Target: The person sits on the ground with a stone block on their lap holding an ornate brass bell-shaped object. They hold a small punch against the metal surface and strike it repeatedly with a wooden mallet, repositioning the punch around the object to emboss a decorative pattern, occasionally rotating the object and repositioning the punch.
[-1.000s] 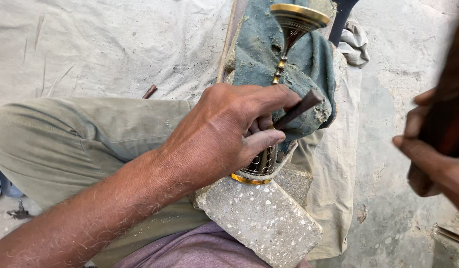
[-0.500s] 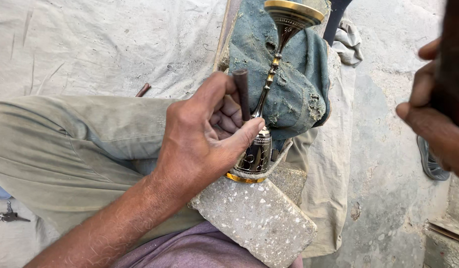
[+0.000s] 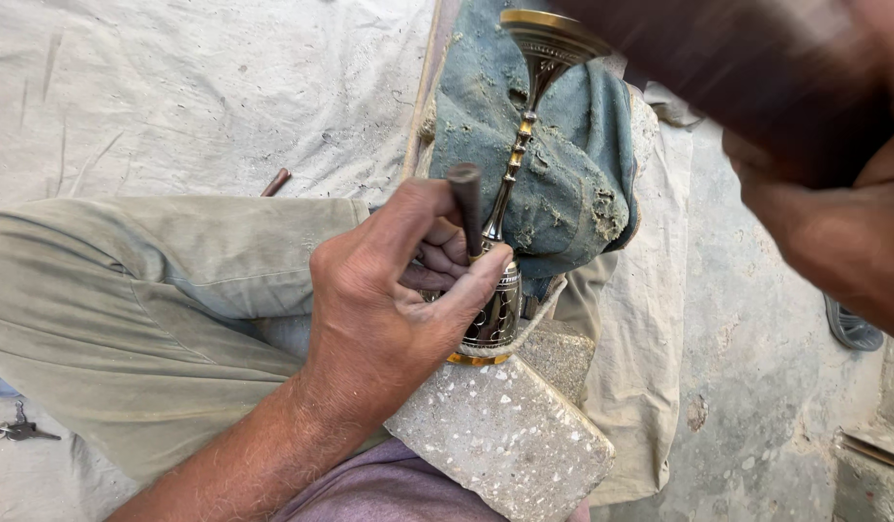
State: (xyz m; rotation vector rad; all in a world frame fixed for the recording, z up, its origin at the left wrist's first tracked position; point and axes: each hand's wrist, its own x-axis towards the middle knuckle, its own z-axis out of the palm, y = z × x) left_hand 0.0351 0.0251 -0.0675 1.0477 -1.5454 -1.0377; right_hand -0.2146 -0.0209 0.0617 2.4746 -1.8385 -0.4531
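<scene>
We find the left hand (image 3: 389,300) closed on a dark punch (image 3: 465,205), tip against the brass goblet (image 3: 510,193). The right hand (image 3: 834,232) is blurred; its grip cannot be told.

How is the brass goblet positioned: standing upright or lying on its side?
Lying on its side. The brass goblet stretches across the blue cloth and stone block, steadied by the left hand.

Since 1 second ago, the left hand (image 3: 389,309) has tipped its dark punch (image 3: 465,205) upright against the brass goblet (image 3: 510,193), while the right hand (image 3: 834,232) has swung its blurred dark tool closer above that goblet.
</scene>
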